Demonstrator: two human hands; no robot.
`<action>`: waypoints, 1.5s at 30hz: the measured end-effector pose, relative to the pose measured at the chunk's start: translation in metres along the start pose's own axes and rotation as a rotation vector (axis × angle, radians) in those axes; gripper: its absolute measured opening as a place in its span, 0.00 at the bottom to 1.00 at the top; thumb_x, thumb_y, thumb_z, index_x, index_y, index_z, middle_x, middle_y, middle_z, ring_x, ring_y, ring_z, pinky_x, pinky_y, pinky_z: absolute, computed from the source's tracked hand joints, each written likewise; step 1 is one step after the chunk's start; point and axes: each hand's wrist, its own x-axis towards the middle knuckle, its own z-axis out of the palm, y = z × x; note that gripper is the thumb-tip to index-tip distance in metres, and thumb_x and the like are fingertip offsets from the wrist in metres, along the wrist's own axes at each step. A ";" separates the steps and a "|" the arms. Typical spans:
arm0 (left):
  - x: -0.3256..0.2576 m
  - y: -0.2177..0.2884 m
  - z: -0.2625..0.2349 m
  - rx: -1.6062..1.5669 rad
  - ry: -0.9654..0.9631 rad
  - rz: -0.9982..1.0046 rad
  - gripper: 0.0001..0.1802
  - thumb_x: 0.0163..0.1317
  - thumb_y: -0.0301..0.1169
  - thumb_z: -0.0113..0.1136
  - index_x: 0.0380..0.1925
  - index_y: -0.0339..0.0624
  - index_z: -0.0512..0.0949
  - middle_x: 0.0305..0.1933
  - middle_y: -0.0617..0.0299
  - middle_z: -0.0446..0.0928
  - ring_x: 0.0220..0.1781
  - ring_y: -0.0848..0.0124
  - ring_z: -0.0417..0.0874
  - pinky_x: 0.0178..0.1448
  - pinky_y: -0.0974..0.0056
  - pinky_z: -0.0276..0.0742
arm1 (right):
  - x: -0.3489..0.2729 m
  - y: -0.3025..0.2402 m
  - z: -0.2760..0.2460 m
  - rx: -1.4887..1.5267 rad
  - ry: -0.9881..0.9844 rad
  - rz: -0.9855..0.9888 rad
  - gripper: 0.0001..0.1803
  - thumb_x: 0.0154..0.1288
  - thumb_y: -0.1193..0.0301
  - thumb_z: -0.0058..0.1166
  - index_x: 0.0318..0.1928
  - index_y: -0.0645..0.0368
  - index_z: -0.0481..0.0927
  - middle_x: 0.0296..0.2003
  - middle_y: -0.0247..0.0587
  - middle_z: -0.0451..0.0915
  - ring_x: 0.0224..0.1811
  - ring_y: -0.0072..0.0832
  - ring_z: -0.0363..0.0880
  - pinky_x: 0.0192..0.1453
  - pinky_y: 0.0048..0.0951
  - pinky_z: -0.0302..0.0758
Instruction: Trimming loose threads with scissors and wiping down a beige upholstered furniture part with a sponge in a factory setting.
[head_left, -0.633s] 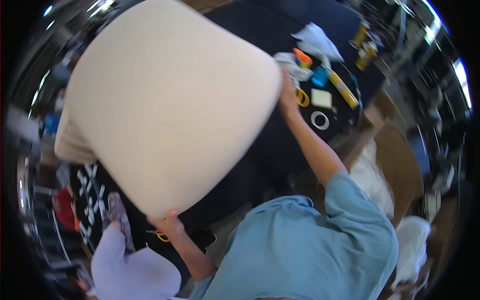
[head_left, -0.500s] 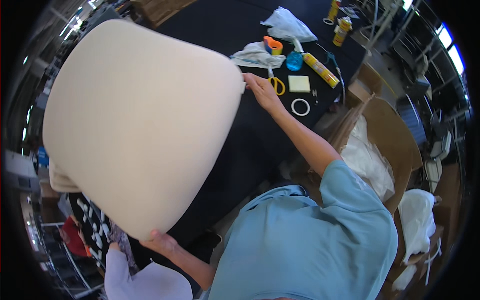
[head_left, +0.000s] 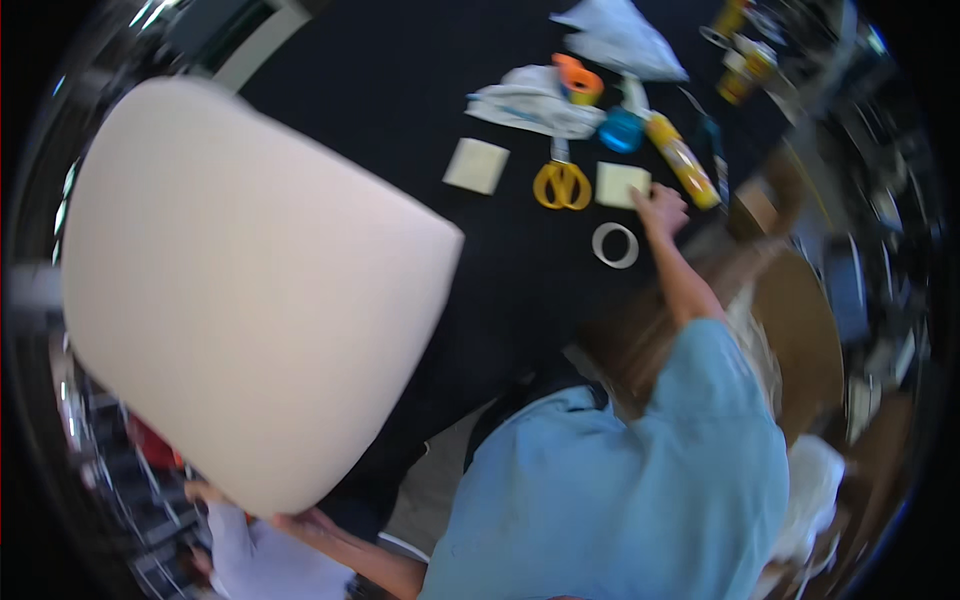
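Note:
A large cream padded cushion (head_left: 250,300), smooth and rounded at its corners, fills the left side, tilted over the black-covered table. At its lower edge my left hand (head_left: 308,524) is closed on the rim, the fingers partly hidden. My right hand (head_left: 663,210) reaches over the table, with thumb and fingertips at the right corner of a pale yellow sticky-note pad (head_left: 620,184). A second yellow pad (head_left: 476,166) lies near the cushion. Between the pads are yellow-handled scissors (head_left: 562,186). A white tape roll (head_left: 615,246) lies just below my right hand.
Farther back are a yellow spray can (head_left: 682,160), a blue bottle (head_left: 621,130), an orange tape roll (head_left: 578,80) and white plastic bags (head_left: 625,40). An open cardboard box (head_left: 805,335) stands at right. A person in white (head_left: 270,560) works close by at lower left.
My right hand has let go of the cushion's right corner and moved right to the sticky-note pad. The cushion's right corner has dropped, uncovering the second pad. My left hand stays on the rim.

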 end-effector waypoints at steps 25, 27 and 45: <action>-0.016 0.025 0.048 -0.252 -0.198 0.081 0.27 0.45 0.33 0.86 0.42 0.31 0.83 0.39 0.58 0.87 0.41 0.71 0.87 0.48 0.64 0.83 | -0.221 -0.301 -0.394 1.118 0.553 -1.598 0.27 0.60 0.85 0.61 0.61 0.57 0.82 0.46 0.42 0.79 0.52 0.32 0.82 0.56 0.25 0.78; -0.015 0.026 0.047 -0.272 -0.220 0.074 0.27 0.46 0.32 0.86 0.42 0.31 0.83 0.40 0.58 0.87 0.41 0.71 0.87 0.49 0.64 0.83 | -0.243 -0.329 -0.404 1.103 0.518 -1.653 0.30 0.58 0.84 0.63 0.62 0.53 0.82 0.54 0.46 0.79 0.56 0.37 0.82 0.61 0.31 0.79; -0.045 0.018 0.044 -0.201 -0.519 0.178 0.31 0.45 0.34 0.87 0.48 0.32 0.83 0.45 0.56 0.88 0.47 0.69 0.88 0.55 0.63 0.82 | -0.301 -0.371 -0.396 0.787 0.393 -1.966 0.20 0.73 0.65 0.53 0.61 0.58 0.79 0.69 0.40 0.75 0.78 0.48 0.61 0.81 0.46 0.57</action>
